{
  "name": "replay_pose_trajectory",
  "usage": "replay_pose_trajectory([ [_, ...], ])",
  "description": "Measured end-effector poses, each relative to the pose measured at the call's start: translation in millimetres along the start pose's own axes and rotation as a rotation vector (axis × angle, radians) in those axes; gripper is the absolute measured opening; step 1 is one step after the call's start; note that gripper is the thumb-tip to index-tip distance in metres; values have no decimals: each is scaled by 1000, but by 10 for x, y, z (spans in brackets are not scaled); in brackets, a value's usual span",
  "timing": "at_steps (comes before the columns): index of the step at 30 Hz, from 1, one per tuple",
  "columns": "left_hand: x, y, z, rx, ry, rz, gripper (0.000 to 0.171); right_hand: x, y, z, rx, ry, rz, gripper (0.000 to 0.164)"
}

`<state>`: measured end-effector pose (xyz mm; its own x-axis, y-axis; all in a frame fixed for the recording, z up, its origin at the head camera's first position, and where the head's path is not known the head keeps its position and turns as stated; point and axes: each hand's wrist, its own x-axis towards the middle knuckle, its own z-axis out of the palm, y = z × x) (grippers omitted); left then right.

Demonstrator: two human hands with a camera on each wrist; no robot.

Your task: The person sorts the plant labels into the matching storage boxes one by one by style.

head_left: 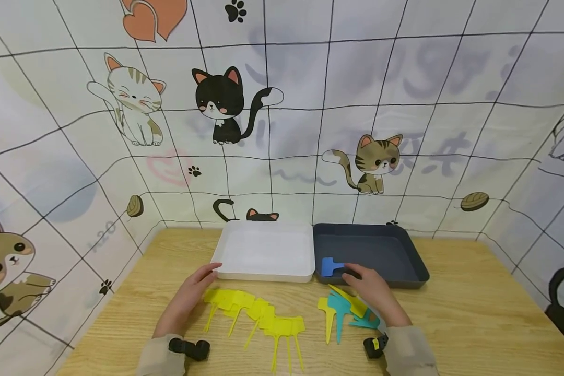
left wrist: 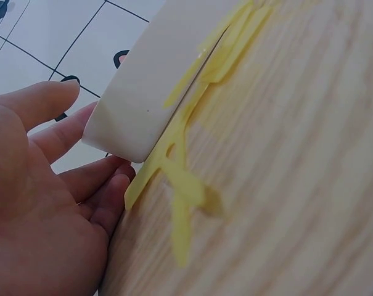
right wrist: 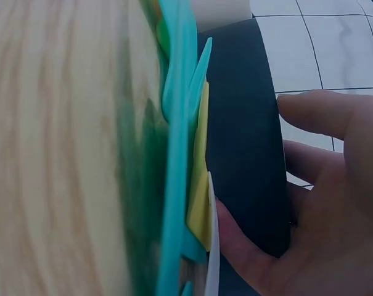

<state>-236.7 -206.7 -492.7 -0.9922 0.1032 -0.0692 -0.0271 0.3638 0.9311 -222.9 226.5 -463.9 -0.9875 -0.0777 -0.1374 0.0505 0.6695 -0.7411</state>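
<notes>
My left hand (head_left: 195, 287) is at the front left corner of the white tray (left wrist: 134, 102), its fingers loosely bent and touching the corner. Just right of it, yellow T-shaped plant labels (head_left: 232, 300) lie in overlapping groups on the table. My right hand (head_left: 368, 284) reaches over the front rim of the dark grey tray (right wrist: 245, 123), fingers loosely spread, some past the rim and one against its outer wall. Inside that tray is a blue plant label (head_left: 330, 266), its stem end by the right fingertips. Teal plant labels (head_left: 340, 308) and yellow ones lie under the right wrist.
The two trays stand side by side at the back of the wooden table (head_left: 470, 313). A cloth backdrop (head_left: 301, 130) with a grid and cartoon cats hangs behind and at both sides. Black wrist cameras (head_left: 190, 348) sit on both sleeves.
</notes>
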Motion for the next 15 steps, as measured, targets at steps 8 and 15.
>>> replay_pose_trajectory([
  [8,-7,4,-9,-1,-4,-2,43,-1,-15,12,-35,24,-19,49],
  [15,7,5,3,-28,-11,-11,43,6,23,22,-28,42,-17,47],
])
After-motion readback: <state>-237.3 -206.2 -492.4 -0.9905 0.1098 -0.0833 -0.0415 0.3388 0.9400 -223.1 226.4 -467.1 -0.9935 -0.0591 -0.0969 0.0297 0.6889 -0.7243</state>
